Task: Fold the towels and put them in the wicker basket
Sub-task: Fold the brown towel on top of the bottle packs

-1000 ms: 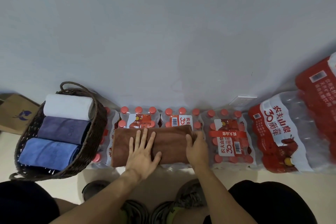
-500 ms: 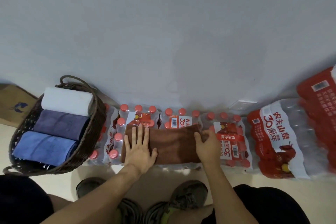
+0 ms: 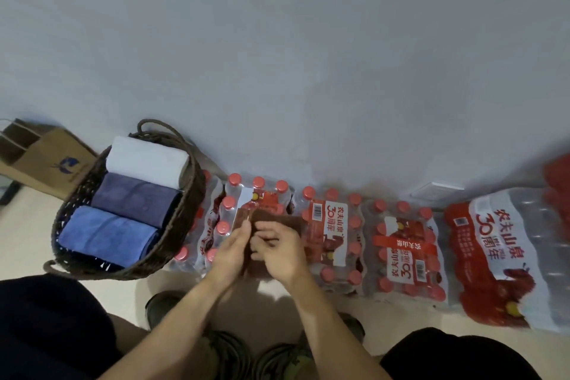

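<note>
Grey wall fills the upper frame; shrink-wrapped bottle packs [image 3: 401, 244] line its base. Basket [image 3: 191, 219], left of centre, holds 3 folded towels: white [image 3: 148, 160], purple [image 3: 135, 197], blue [image 3: 108, 234]. Brown towel [image 3: 277, 219] lies on the packs at centre, under both hands. Left hand [image 3: 229, 251] pinches its edge; right hand [image 3: 277, 248] curls fingers round the fold. Judged: 3 done, this one mid-fold, then into the basket.

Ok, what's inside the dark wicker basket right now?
The dark wicker basket holds three folded towels in a row: white towel, purple towel, blue towel. They cover the bottom, so anything beneath is hidden.
</note>
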### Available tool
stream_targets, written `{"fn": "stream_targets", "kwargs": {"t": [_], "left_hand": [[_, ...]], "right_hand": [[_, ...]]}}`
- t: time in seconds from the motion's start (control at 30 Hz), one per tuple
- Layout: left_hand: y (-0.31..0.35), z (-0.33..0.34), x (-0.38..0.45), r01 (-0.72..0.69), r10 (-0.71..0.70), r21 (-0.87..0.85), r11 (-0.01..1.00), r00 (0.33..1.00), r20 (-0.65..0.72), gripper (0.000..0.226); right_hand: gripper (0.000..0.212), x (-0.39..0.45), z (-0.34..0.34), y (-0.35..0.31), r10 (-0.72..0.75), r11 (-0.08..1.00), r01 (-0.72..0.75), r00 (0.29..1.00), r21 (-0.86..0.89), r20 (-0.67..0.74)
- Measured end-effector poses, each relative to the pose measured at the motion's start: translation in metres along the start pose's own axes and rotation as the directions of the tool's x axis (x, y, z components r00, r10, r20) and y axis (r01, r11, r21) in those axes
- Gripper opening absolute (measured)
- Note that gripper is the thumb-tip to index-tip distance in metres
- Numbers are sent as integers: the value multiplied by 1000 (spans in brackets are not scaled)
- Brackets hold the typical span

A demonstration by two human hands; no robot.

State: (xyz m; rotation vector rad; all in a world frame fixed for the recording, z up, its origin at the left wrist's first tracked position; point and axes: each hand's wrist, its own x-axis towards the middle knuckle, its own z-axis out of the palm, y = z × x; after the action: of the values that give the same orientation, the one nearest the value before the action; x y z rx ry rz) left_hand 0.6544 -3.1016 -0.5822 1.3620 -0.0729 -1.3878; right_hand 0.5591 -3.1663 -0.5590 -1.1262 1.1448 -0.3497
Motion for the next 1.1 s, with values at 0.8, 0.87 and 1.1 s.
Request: {"fn": "stream_targets", "kwargs": {"t": [0.8, 0.87, 1.1], "left_hand": [[-10, -34, 10, 97, 294, 978, 187, 944, -150, 54], [-6, -29, 9, 121, 239, 961, 249, 954, -182, 44], [18, -9, -18, -221, 315, 865, 450, 946, 78, 33]], "right_hand": [[41, 11, 7, 50, -278, 575, 166, 961, -801, -1], [42, 13, 4, 41, -175, 593, 127, 984, -795, 27], [87, -3, -23, -8, -336, 432, 358, 916, -828, 220]]}}
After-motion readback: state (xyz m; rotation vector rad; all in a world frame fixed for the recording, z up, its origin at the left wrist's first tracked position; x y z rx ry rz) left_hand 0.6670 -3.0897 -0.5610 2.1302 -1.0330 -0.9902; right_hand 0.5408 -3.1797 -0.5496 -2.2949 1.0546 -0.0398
